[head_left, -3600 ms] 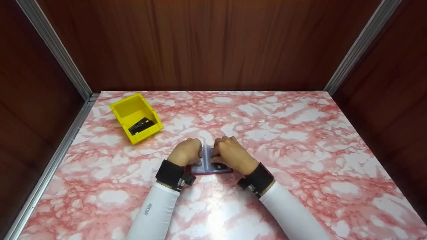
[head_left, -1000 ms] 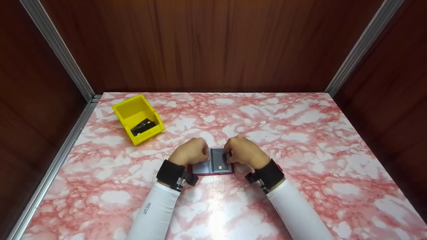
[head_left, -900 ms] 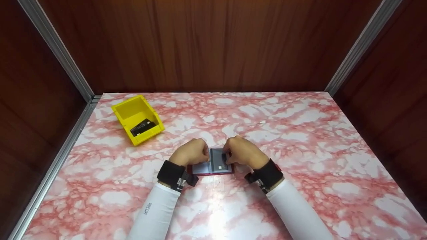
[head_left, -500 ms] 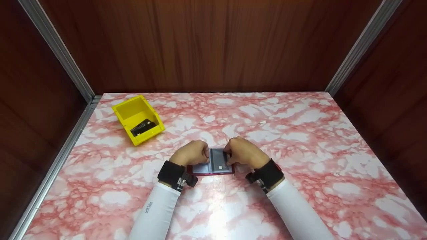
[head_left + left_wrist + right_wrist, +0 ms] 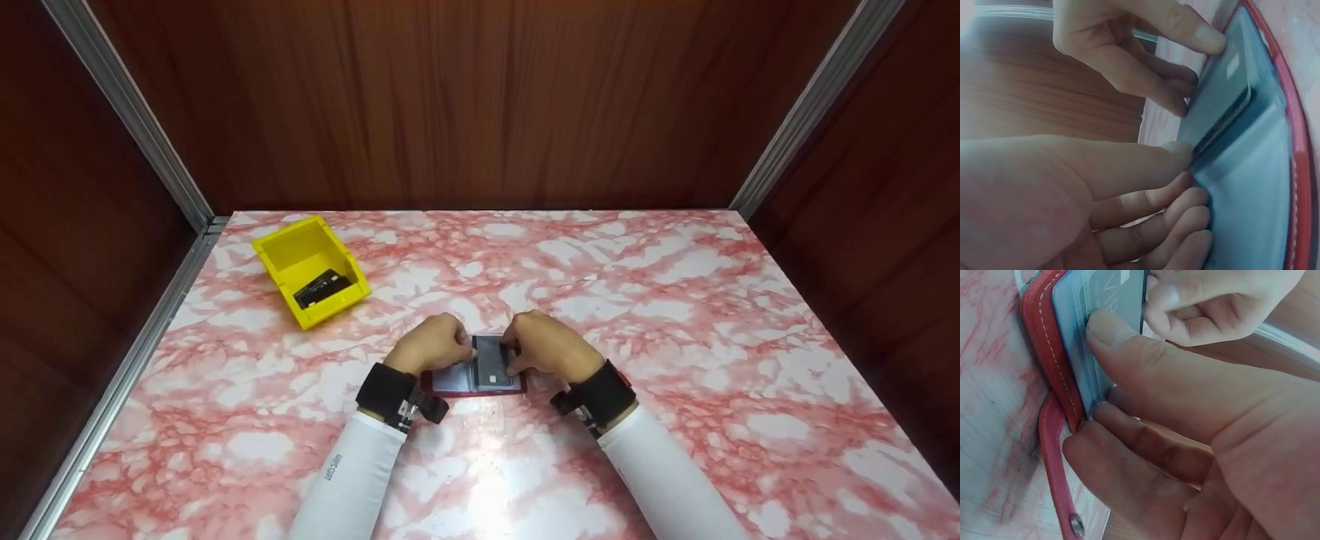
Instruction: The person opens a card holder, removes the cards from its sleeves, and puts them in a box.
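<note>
A red card wallet (image 5: 454, 393) with clear plastic sleeves (image 5: 1252, 208) lies spread on the table in front of me. A dark card (image 5: 491, 364) with a pale chip sits at its right-hand sleeve; lettering on it shows in the right wrist view. My left hand (image 5: 433, 345) pinches the card's inner edge near the spine, thumb on top, other fingers curled. On the outer side, my right hand (image 5: 551, 346) pinches the sleeve with the card, its thumb (image 5: 1109, 332) lying across the plastic and its fingers behind the page.
A yellow bin (image 5: 296, 247) with several dark cards (image 5: 322, 287) inside stands at the back left. A red strap with a metal snap (image 5: 1053, 450) extends from the wallet. Brown wood-look panels (image 5: 480, 105) enclose the marbled table.
Earlier both hands covered more of the sleeves; the right hand then moved right to the outer edge. Over the last half second the card has shifted slightly left, toward the spine.
</note>
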